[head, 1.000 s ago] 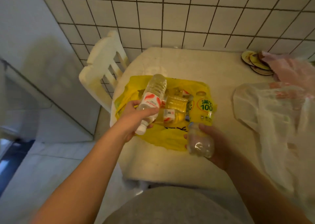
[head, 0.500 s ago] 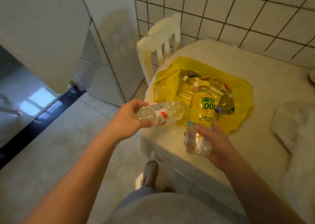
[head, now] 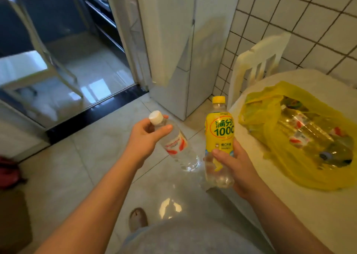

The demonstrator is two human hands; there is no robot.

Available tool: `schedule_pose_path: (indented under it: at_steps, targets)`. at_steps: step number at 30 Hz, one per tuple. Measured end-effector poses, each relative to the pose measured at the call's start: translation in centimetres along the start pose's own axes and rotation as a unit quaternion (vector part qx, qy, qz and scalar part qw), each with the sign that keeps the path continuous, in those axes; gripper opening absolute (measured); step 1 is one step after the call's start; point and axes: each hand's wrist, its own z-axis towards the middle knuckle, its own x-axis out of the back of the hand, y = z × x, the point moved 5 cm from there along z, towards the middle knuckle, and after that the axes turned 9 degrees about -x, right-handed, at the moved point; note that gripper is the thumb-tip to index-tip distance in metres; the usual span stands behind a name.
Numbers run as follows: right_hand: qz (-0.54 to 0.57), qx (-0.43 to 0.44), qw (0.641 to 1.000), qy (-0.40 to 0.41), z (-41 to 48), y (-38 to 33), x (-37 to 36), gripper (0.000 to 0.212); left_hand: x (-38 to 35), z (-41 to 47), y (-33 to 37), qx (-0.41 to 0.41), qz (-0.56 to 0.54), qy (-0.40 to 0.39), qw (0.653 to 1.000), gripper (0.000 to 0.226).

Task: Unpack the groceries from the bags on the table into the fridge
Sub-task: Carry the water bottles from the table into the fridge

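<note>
Bottles fill both my hands, and the fridge is ahead. My left hand (head: 146,136) grips a clear water bottle (head: 179,149) at the neck, fingers (head: 164,129) curled just under its white cap (head: 155,117). Its long axis slants, cap up-left, base down-right. My right hand (head: 231,163) is wrapped round the lower part of a yellow lemon drink bottle (head: 219,132), held upright. The white fridge (head: 173,41) stands straight beyond both bottles, against the tiled wall (head: 289,22), and its doors look closed. The left hand seems slightly nearer to it. To the right, the yellow bag (head: 270,107) lies on the worktop (head: 309,205) with more bottles inside. I judge a door must be opened first, and neither hand is free.
</note>
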Motion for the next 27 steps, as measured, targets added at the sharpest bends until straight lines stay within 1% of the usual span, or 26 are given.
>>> schedule_pose_path:
  at_steps: [3,6,8,11,13,15,22,27]
  targets:
    - [-0.024,-0.003,1.0,-0.007,2.1,0.9,-6.6,0.058,6.9,1.1,-1.3,-0.002,-0.038,0.063,0.997,0.022]
    - [-0.061,-0.001,0.998,-0.014,4.5,1.8,-13.9,0.042,13.9,2.2,-1.5,-0.011,-0.056,0.094,0.994,0.026]
    - [-0.07,0.002,0.997,-0.02,6.1,2.1,-18.9,0.039,18.4,2.8,-1.1,-0.029,-0.059,0.106,0.992,0.022]
    - [-0.081,0.004,0.996,-0.035,8.0,2.6,-26.0,0.05,24.7,3.5,-0.9,-0.039,-0.053,0.11,0.992,0.013]
    - [-0.087,0.006,0.995,-0.044,9.1,2.7,-30.1,0.063,28.5,4.0,-0.9,-0.044,-0.055,0.115,0.991,0.013]
    - [-0.09,0.009,0.995,-0.049,10.2,2.7,-33.5,0.07,31.9,4.6,-0.9,-0.052,-0.061,0.125,0.989,0.015]
    - [-0.116,0.044,0.989,-0.082,15.2,0.4,-42.6,0.069,40.0,8.0,-0.2,-0.088,-0.086,0.185,0.975,0.034]
    - [-0.123,0.052,0.985,-0.106,21.1,-1.6,-48.0,0.069,44.8,13.5,-0.8,-0.087,-0.087,0.228,0.966,0.016]
